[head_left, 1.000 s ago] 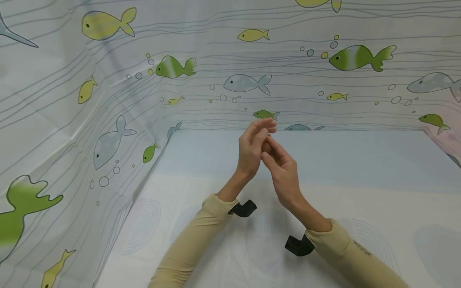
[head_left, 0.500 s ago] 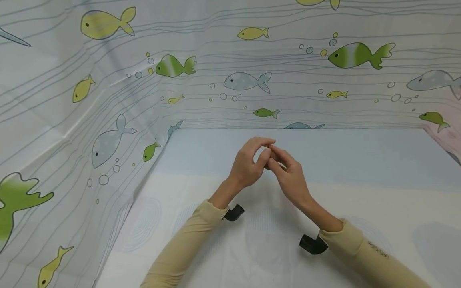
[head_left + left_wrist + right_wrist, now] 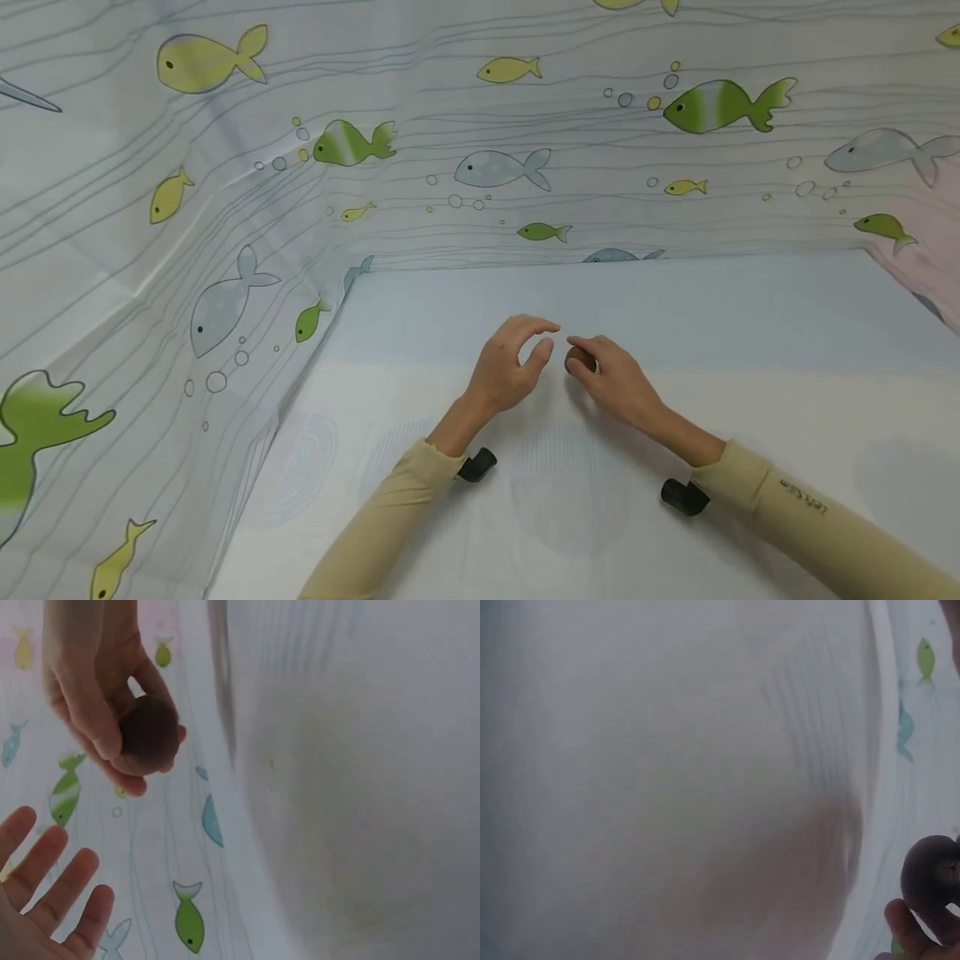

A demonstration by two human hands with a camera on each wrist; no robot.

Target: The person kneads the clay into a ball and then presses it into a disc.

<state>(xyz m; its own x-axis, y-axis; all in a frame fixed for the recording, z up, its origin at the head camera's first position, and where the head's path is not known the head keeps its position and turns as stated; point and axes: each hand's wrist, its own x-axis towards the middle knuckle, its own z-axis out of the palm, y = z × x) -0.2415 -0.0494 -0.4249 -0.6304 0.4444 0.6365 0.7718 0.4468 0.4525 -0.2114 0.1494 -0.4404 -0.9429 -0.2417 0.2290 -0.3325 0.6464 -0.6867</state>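
Note:
A dark brown, roundish ball (image 3: 581,360) is gripped by my right hand (image 3: 617,382) over the middle of the table. Seen from the left wrist, the ball (image 3: 150,736) sits between the thumb and fingers of the right hand (image 3: 86,694). At the right edge of the right wrist view, the ball (image 3: 928,874) shows dark and partly cut off. My left hand (image 3: 504,367) faces it from the left, apart from the ball, its fingers gently bent and thumb spread. In the left wrist view the fingers of this left hand (image 3: 45,900) are spread with nothing in them.
A pale white and light blue cloth covers the table (image 3: 750,333). Behind and to the left hangs a curtain (image 3: 420,100) printed with fish. Small black devices stick out from the left cuff (image 3: 477,464) and right cuff (image 3: 684,497).
The hands, earlier together at the fingertips, have come lower and drawn apart. The ball, mostly hidden between them before, now shows in the right hand alone.

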